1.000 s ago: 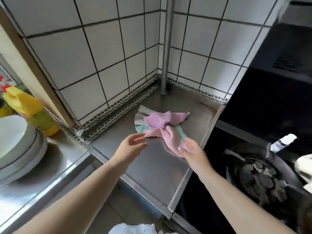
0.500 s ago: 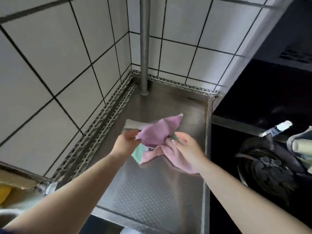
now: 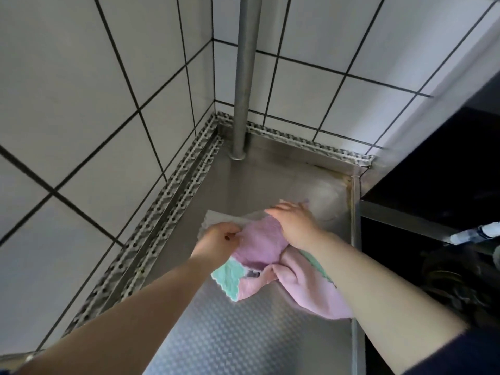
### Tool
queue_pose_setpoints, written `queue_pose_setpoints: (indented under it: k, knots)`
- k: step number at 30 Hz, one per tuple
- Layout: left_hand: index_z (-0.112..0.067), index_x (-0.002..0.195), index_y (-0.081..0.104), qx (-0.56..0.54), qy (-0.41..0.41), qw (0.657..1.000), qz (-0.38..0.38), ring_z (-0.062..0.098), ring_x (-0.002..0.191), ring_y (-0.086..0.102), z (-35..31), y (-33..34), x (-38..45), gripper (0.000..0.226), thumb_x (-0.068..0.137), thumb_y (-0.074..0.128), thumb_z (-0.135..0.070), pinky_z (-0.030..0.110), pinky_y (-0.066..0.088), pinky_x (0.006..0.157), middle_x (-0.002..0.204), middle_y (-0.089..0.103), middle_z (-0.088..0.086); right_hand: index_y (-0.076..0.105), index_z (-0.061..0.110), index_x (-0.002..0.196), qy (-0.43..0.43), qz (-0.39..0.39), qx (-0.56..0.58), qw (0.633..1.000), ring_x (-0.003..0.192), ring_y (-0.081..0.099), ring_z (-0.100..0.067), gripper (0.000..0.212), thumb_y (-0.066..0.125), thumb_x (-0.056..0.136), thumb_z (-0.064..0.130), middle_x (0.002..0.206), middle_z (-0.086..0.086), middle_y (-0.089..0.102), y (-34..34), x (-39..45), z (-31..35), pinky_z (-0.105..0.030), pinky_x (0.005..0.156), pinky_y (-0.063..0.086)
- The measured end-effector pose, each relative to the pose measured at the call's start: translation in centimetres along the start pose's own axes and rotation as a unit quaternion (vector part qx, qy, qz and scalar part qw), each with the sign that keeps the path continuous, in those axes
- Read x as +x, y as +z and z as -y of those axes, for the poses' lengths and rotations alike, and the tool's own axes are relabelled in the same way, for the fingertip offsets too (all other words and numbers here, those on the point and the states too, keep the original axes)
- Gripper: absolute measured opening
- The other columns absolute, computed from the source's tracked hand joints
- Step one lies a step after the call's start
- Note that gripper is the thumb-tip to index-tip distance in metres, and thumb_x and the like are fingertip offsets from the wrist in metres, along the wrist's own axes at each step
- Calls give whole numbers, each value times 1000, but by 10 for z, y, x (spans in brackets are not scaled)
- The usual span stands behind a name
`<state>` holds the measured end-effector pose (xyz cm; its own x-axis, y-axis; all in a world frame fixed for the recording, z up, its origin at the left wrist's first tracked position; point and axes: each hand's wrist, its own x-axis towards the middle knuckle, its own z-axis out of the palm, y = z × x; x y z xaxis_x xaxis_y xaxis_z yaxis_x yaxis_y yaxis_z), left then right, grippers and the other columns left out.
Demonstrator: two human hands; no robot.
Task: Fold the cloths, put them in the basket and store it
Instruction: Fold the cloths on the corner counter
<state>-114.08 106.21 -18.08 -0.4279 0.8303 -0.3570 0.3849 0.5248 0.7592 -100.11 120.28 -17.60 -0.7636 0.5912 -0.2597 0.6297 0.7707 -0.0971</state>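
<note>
A loose pile of cloths lies on the steel counter (image 3: 243, 334) in the tiled corner: a purple cloth (image 3: 259, 242) on top, a pink cloth (image 3: 305, 290) trailing toward me, a teal cloth (image 3: 230, 277) at the near left and a grey cloth (image 3: 216, 216) underneath at the far left. My left hand (image 3: 219, 239) pinches the purple cloth's left edge. My right hand (image 3: 292, 220) reaches over the pile to the purple cloth's far corner, fingers stretched out; whether it grips is hidden. No basket is in view.
White tiled walls close the corner on the left and at the back. A vertical metal pipe (image 3: 243, 90) stands on the counter's far corner. A dark stove (image 3: 433, 239) with a pan (image 3: 460, 280) and a small bottle (image 3: 476, 234) lies right of the counter edge.
The view has moved closer to the corner. My right hand left the middle of the pile and reached to the purple cloth's far corner. My left hand stays at the left edge.
</note>
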Motion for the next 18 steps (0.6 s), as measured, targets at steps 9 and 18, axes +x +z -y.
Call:
queue_pose_setpoints:
  k: [9, 18]
  knots:
    - [-28, 88, 57, 19, 79, 995, -60, 4, 73, 53, -24, -40, -9, 12, 93, 52, -18, 16, 35, 57, 79, 56, -15, 58, 21, 100, 60, -78, -55, 994, 106, 55, -24, 15, 50, 87, 22, 105, -1, 63, -27, -28, -21, -46, 111, 20]
    - [-25, 86, 60, 118, 174, 955, -208, 4, 68, 51, -81, -113, -43, 11, 90, 57, -35, 24, 38, 56, 75, 59, -12, 63, 17, 97, 108, -246, -15, 963, 93, 62, -26, 15, 52, 91, 25, 94, -3, 67, -97, -91, -45, -44, 107, 25]
